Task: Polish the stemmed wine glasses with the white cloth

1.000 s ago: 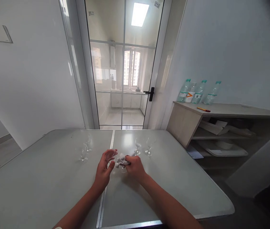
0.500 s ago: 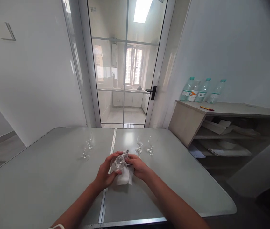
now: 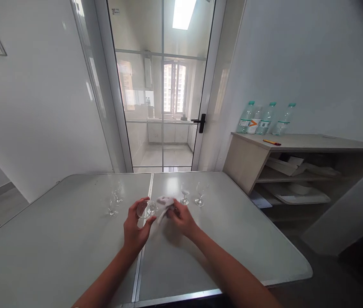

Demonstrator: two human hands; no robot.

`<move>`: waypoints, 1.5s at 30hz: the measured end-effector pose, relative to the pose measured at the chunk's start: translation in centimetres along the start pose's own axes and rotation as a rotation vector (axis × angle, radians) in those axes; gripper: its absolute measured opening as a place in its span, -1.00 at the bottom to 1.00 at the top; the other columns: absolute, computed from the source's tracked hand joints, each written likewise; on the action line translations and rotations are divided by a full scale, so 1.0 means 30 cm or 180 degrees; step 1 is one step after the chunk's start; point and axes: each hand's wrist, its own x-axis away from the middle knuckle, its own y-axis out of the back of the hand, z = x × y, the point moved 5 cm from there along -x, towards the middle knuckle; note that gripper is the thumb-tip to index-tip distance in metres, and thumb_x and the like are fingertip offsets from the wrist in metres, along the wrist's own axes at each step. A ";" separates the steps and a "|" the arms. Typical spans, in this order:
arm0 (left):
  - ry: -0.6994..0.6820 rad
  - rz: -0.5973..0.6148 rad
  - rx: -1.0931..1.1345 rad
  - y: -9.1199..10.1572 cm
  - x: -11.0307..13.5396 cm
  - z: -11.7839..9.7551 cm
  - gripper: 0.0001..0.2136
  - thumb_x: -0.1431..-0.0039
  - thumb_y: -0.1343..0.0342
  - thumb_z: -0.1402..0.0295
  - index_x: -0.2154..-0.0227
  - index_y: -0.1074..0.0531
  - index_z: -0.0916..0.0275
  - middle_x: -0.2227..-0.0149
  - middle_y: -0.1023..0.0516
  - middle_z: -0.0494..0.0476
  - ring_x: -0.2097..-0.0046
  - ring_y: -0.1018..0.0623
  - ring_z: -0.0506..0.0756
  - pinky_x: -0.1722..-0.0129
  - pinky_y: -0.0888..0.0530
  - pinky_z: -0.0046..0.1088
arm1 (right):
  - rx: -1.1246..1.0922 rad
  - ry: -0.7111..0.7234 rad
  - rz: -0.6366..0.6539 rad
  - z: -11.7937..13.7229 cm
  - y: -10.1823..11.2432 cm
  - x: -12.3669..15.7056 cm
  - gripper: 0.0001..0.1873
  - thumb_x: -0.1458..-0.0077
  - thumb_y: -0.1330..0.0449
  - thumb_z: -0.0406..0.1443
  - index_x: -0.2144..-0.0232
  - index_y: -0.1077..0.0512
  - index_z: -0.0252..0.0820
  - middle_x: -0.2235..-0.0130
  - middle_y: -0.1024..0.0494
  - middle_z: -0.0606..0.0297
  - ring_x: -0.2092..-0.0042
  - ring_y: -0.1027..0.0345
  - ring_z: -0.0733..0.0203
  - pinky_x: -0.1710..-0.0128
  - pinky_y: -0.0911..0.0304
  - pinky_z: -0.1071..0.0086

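Note:
My left hand (image 3: 136, 224) is closed round the bowl of a clear stemmed glass (image 3: 146, 209), which it holds tilted above the table, near the metal seam. In my right hand (image 3: 181, 216) is a bunched white cloth (image 3: 165, 203), pinched between the fingers close to the right side of the glass. Whether the cloth touches the glass I cannot tell. Two more stemmed glasses, one nearer (image 3: 113, 207) and one farther (image 3: 118, 192), stand to the left. Beyond my right hand are a smaller-looking glass (image 3: 184, 194) and another stemmed glass (image 3: 201, 194), both upright.
The grey-green table (image 3: 72, 248) has a metal seam (image 3: 138, 269) down its middle. At right, a wooden shelf unit (image 3: 248, 167) carries several plastic bottles (image 3: 265, 119) and a yellow-and-red pen-like item (image 3: 272, 142). Behind the table is a glass door (image 3: 162, 102) with a black handle (image 3: 202, 123).
My left hand and the glass have moved left, away from the right hand. The cloth, hanging below the glass before, is now bunched up beside it. The view has shifted slightly.

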 end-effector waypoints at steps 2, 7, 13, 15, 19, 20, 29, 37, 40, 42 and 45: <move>0.0230 0.0080 0.0214 -0.013 0.000 0.001 -0.48 -0.20 -0.29 0.29 -0.18 -0.28 0.12 -0.18 -0.48 0.28 -0.18 -0.54 0.24 -0.23 -0.48 -0.03 | 0.0208 0.0318 0.0595 0.025 -0.063 0.011 -0.70 -0.27 -0.04 -0.31 0.00 -0.44 -0.17 0.23 -0.55 0.26 0.24 -0.39 0.19 0.16 -0.30 0.37; 0.0432 0.0245 0.0484 -0.032 0.013 -0.001 -0.50 -0.11 -0.37 0.29 -0.10 -0.36 0.13 -0.05 -0.57 0.22 -0.09 -0.61 0.23 -0.15 -0.57 -0.03 | 0.1098 0.0230 0.0415 -0.040 -0.132 0.023 -0.80 -0.05 -0.06 -0.47 0.39 -0.48 -0.21 0.39 -0.55 0.28 0.31 -0.38 0.20 0.15 -0.27 0.37; 0.1178 -0.0307 0.0860 0.005 -0.025 0.028 -0.56 -0.05 -0.41 0.22 0.05 -0.41 0.18 0.00 -0.60 0.25 -0.02 -0.64 0.23 -0.02 -0.63 -0.09 | 0.0306 -0.0215 -0.0481 -0.079 -0.013 0.011 -0.77 -0.05 -0.11 -0.41 0.37 -0.58 -0.21 0.38 -0.64 0.30 0.33 -0.47 0.20 0.26 -0.31 0.42; 0.1384 -0.0763 0.0806 0.032 -0.035 0.045 -0.56 -0.06 -0.40 0.19 0.06 -0.40 0.19 -0.02 -0.59 0.27 -0.03 -0.64 0.22 -0.02 -0.62 -0.13 | 0.0053 -0.0159 -0.0703 -0.062 0.029 0.005 -0.77 -0.11 -0.14 -0.34 0.26 -0.59 -0.21 0.27 -0.66 0.25 0.24 -0.50 0.14 0.21 -0.36 0.37; 0.1815 -0.1082 0.0672 0.042 -0.022 0.074 -0.56 -0.06 -0.38 0.11 0.13 -0.37 0.21 0.08 -0.61 0.26 0.05 -0.67 0.20 0.04 -0.63 -0.15 | 0.0362 0.0285 -0.0172 -0.011 -0.031 0.011 -0.52 -0.15 -0.16 -0.33 -0.13 -0.47 -0.14 -0.07 -0.59 0.15 -0.02 -0.46 0.07 -0.04 -0.31 0.24; 0.1864 -0.1033 0.0616 0.036 -0.015 0.074 -0.55 -0.04 -0.39 0.10 0.15 -0.36 0.20 0.12 -0.62 0.23 0.08 -0.67 0.20 0.07 -0.64 -0.16 | 0.0528 0.0306 -0.0004 -0.006 -0.067 0.018 -0.50 -0.16 -0.17 -0.32 -0.17 -0.44 -0.14 -0.07 -0.59 0.12 -0.01 -0.46 0.06 -0.04 -0.30 0.24; 0.1908 -0.0362 0.1002 -0.016 -0.001 0.077 -0.51 0.09 -0.47 0.15 0.18 -0.41 0.26 0.18 -0.65 0.28 0.12 -0.68 0.24 0.07 -0.64 -0.11 | -0.0874 -0.1290 0.0866 -0.105 -0.195 0.043 -0.69 0.01 -0.39 -0.10 0.35 -0.56 -0.24 0.40 -0.56 0.31 0.36 -0.38 0.21 0.30 -0.23 0.39; 0.1534 -0.0776 0.0730 0.048 -0.039 0.039 -0.54 0.02 -0.44 0.18 0.14 -0.37 0.19 0.06 -0.61 0.23 0.05 -0.66 0.21 0.05 -0.64 -0.11 | -0.0519 -0.0625 -0.0694 -0.099 0.028 -0.008 -0.70 -0.04 -0.31 -0.11 0.54 -0.42 -0.19 0.39 -0.43 0.30 0.33 -0.28 0.22 0.25 -0.25 0.34; 0.1389 -0.0717 0.0379 0.044 -0.041 0.025 -0.52 0.04 -0.46 0.20 0.15 -0.35 0.16 0.03 -0.58 0.20 0.02 -0.64 0.20 0.02 -0.64 -0.08 | 0.0863 0.0157 -0.0192 0.004 0.059 0.004 -0.67 -0.05 -0.22 -0.25 0.69 -0.30 -0.19 0.20 -0.46 0.21 0.30 -0.29 0.25 0.22 -0.24 0.35; 0.1290 -0.0606 0.0279 0.033 -0.038 0.025 -0.52 0.05 -0.46 0.19 0.15 -0.33 0.16 0.03 -0.57 0.19 0.02 -0.64 0.19 0.01 -0.64 -0.05 | 0.1519 0.0420 0.0603 0.059 0.032 0.025 -0.88 0.01 -0.19 -0.34 0.56 -0.44 -0.18 0.10 -0.51 0.24 0.29 -0.34 0.26 0.21 -0.23 0.38; 0.1119 -0.0474 0.0180 0.024 -0.034 0.029 -0.50 0.03 -0.44 0.19 0.11 -0.32 0.15 0.02 -0.55 0.19 -0.01 -0.62 0.19 -0.01 -0.63 -0.03 | 0.2253 0.0474 0.1698 0.090 -0.030 0.067 -0.47 0.01 -0.14 -0.42 -0.04 -0.49 -0.01 0.06 -0.57 0.32 0.24 -0.44 0.22 0.22 -0.23 0.41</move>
